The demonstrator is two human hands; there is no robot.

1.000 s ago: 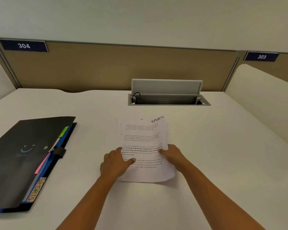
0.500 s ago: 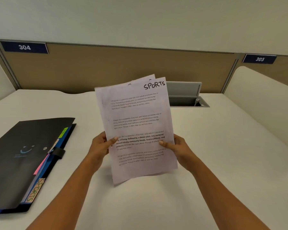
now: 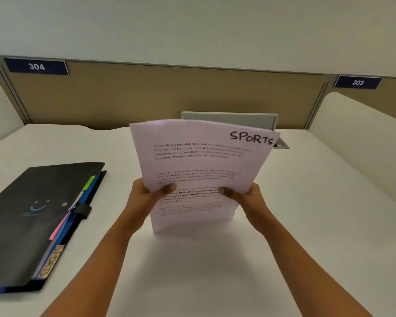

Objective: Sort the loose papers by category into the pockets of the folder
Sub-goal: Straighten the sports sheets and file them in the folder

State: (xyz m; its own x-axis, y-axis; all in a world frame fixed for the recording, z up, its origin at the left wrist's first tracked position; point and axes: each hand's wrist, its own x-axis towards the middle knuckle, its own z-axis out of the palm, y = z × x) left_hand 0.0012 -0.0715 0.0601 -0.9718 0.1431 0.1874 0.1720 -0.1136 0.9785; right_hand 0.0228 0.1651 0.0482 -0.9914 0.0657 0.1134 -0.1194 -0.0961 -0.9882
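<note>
White desk (image 3: 192, 282), partitioned booth. Black folder (image 3: 32, 213) closed at left, SPORTS tab (image 3: 50, 261) near its front. Judgement: square the sheets on the desk, then free one hand for the folder. Left hand (image 3: 146, 195) and right hand (image 3: 245, 195) each pinch a side edge of the papers (image 3: 204, 161), held upright mid-desk.

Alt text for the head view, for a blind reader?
The left hand and right hand hold a paper stack upright, top sheet marked SPORTS. A black folder lies on the white desk at left.
</note>
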